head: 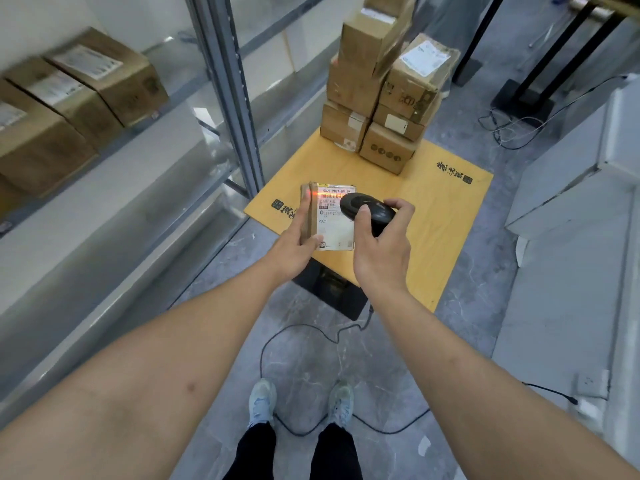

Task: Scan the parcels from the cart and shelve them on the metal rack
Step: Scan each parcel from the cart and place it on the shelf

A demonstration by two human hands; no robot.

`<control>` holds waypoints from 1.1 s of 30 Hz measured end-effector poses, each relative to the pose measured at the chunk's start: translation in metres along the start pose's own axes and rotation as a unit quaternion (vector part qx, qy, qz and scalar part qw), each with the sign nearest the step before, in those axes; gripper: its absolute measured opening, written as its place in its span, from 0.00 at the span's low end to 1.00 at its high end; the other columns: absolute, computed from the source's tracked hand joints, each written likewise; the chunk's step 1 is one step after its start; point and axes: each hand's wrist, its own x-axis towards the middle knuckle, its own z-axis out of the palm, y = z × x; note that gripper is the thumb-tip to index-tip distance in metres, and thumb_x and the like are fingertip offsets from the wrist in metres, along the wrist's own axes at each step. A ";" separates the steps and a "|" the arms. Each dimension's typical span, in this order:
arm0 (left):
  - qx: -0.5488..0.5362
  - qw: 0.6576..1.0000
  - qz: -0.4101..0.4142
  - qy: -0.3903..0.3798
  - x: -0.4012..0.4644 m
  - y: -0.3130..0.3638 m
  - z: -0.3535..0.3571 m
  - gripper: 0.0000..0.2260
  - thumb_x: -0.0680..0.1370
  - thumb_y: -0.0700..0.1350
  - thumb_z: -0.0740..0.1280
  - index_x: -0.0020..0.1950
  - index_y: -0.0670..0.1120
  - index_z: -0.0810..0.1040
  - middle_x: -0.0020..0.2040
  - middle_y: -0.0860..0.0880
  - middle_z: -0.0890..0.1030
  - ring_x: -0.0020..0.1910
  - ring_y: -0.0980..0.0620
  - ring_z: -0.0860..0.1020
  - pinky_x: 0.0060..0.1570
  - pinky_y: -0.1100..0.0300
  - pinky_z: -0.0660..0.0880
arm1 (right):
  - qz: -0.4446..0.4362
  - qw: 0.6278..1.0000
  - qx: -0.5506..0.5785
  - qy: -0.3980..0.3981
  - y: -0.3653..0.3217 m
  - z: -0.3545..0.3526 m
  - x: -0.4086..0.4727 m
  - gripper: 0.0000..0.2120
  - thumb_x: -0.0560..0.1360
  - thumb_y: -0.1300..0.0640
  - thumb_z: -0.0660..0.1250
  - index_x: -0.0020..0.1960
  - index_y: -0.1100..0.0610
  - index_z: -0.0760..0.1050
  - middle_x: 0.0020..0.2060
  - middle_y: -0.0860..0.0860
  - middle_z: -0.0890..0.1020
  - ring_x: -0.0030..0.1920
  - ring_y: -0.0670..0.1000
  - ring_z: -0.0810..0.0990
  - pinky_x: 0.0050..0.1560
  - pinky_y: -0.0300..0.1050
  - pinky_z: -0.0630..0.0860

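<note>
- Red scan light falls across the top of the white label on the small parcel, which the left hand grips by its left edge, fingers along the side and thumb on the lower corner of the label.
- Just to the parcel's three o'clock, the right hand is wrapped around a black handheld scanner, whose nose points at the barcode strip; both hands are full and neither is free.
- My reading is that this parcel is mid-scan and not yet shelved.
- Beneath the hands lies the cart, its deck covered with a yellow-brown sheet that is mostly bare on the near side.
- At twelve o'clock from the hands, on the cart's far end, a stack of brown boxes stands several layers high; these look to be waiting for their turn.
- At nine to ten o'clock stands the metal rack, with a row of cardboard boxes on one shelf, labels up; these are likely the finished ones.
- Lower rack shelves near the grey upright look open, so room remains.
- Judging by the two piles, the work seems roughly midway, with many parcels left.
- A black cable loops on the floor by the person's shoes at six o'clock.
</note>
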 end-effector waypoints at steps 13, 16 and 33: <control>-0.032 0.994 0.057 0.091 -0.048 0.048 -0.147 0.40 0.85 0.45 0.64 0.78 0.79 0.42 0.79 0.54 0.71 0.71 0.48 0.77 0.73 0.44 0.71 | -0.101 0.993 0.061 0.000 -0.136 0.046 -0.057 0.13 0.83 0.44 0.63 0.64 0.45 0.64 0.48 0.42 0.79 0.45 0.47 0.81 0.45 0.48 0.77; -0.018 0.986 0.074 0.150 -0.071 0.067 -0.177 0.38 0.87 0.41 0.61 0.78 0.78 0.43 0.82 0.56 0.65 0.78 0.51 0.69 0.79 0.48 0.64 | -0.132 0.988 0.078 -0.026 -0.167 0.061 -0.067 0.14 0.84 0.45 0.63 0.65 0.47 0.65 0.48 0.42 0.79 0.46 0.45 0.80 0.47 0.49 0.76; 0.056 0.910 0.014 0.410 -0.243 0.045 -0.276 0.31 0.89 0.49 0.56 0.81 0.73 0.41 0.79 0.70 0.51 0.84 0.53 0.54 0.83 0.47 0.52 | -0.270 0.911 0.113 -0.291 -0.257 0.143 -0.158 0.14 0.82 0.42 0.63 0.64 0.44 0.65 0.51 0.44 0.80 0.49 0.47 0.82 0.54 0.53 0.79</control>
